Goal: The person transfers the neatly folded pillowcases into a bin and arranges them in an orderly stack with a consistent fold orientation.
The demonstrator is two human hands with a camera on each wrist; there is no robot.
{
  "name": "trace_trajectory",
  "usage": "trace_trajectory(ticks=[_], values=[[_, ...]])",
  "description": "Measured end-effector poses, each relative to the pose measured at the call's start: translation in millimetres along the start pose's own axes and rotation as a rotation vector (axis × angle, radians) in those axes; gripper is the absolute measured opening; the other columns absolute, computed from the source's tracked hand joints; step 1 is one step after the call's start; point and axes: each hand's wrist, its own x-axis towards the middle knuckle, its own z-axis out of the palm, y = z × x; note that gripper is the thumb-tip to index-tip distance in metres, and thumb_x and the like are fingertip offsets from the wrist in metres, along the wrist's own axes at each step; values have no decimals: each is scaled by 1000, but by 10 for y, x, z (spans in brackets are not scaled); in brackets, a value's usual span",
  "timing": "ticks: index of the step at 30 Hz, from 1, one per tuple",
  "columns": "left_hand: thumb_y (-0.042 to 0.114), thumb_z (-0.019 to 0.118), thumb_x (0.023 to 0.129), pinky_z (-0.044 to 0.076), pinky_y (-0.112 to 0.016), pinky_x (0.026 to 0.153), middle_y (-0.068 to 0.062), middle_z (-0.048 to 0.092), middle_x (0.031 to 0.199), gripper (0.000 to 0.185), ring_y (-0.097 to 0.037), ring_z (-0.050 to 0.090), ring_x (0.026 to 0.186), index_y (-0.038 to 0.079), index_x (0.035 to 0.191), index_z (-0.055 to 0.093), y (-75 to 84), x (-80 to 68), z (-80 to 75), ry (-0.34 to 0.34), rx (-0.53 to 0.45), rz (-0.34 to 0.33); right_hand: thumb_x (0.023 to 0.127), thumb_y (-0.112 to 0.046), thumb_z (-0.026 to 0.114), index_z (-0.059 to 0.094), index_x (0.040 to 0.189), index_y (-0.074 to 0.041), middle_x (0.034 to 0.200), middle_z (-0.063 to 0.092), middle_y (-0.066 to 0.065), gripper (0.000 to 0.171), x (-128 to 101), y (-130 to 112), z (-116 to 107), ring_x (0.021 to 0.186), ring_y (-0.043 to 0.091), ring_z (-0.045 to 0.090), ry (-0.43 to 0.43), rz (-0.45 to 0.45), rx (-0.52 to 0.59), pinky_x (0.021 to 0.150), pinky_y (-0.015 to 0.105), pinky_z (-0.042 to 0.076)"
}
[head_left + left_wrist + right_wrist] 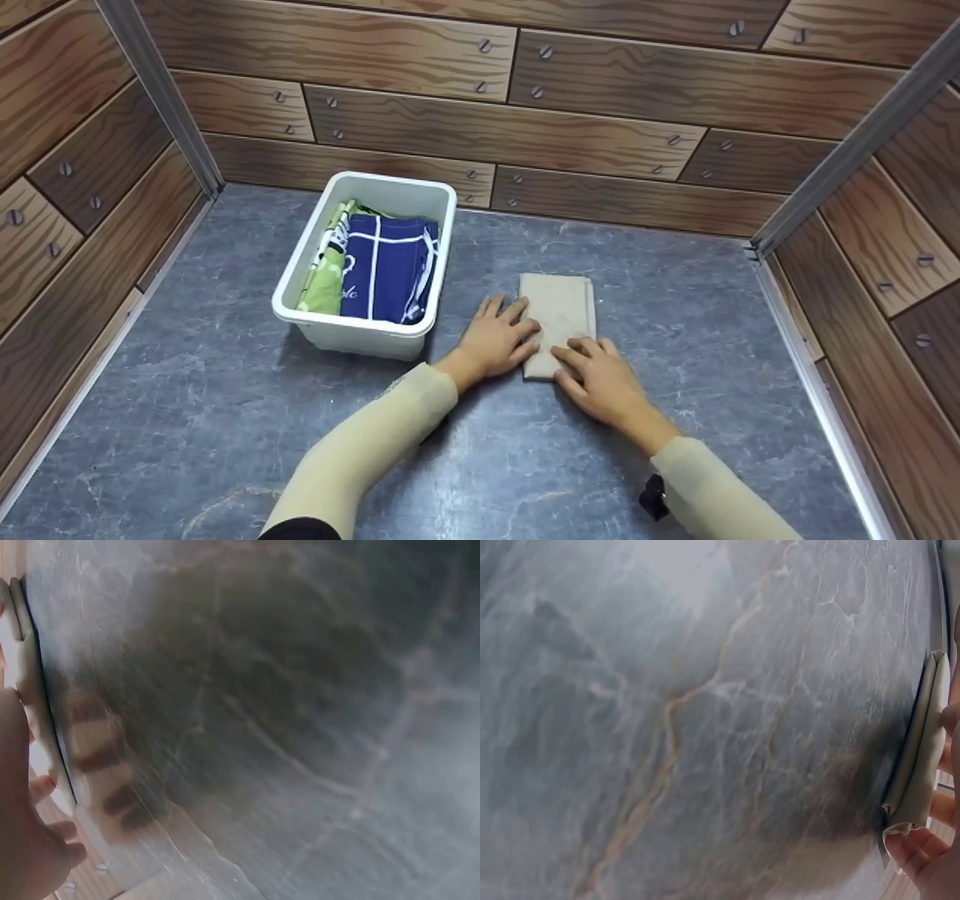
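Note:
A folded beige cloth (559,311) lies flat on the grey marble-patterned table (225,390), right of a white bin. My left hand (499,335) rests on the cloth's left edge with fingers straight. The right hand (596,375) lies on its near end, fingers flat on top. In the right wrist view the cloth's folded edge (919,757) shows at the far right with fingertips (911,847) under its corner. The left wrist view shows only part of my left hand (22,840) and blurred table (285,705).
The white plastic bin (360,322) holds a folded blue cloth (390,266) and a green one (326,270), both stood on edge. Wood-patterned walls (525,127) with screws enclose the table at the back, left and right. A small black object (652,496) sits near my right sleeve.

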Motion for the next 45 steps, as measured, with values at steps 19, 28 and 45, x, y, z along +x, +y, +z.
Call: trace_trajectory(ticks=[19,28,45], values=[[42,37,106,20,-48,122,-17,56,142,55,-38,45,138,7,147,47,100,40,-204,-19,-472,-207,106,-35,43,44,148,-2,135,57,24,53,266,409,-267,119,35,57,-51,614,648,98,47,50],[37,40,106,40,-46,111,-14,63,134,48,-36,55,129,9,142,53,55,101,-356,-7,-677,-270,105,-54,24,9,160,-7,159,23,29,74,383,557,-432,143,41,31,-231,884,1220,98,50,52],[48,36,103,39,-70,103,-23,29,159,66,-40,32,145,15,158,24,-86,208,-447,-193,-1921,-838,99,-69,17,7,161,-13,162,18,21,85,491,660,-480,141,32,30,-392,1025,1466,101,55,47]])
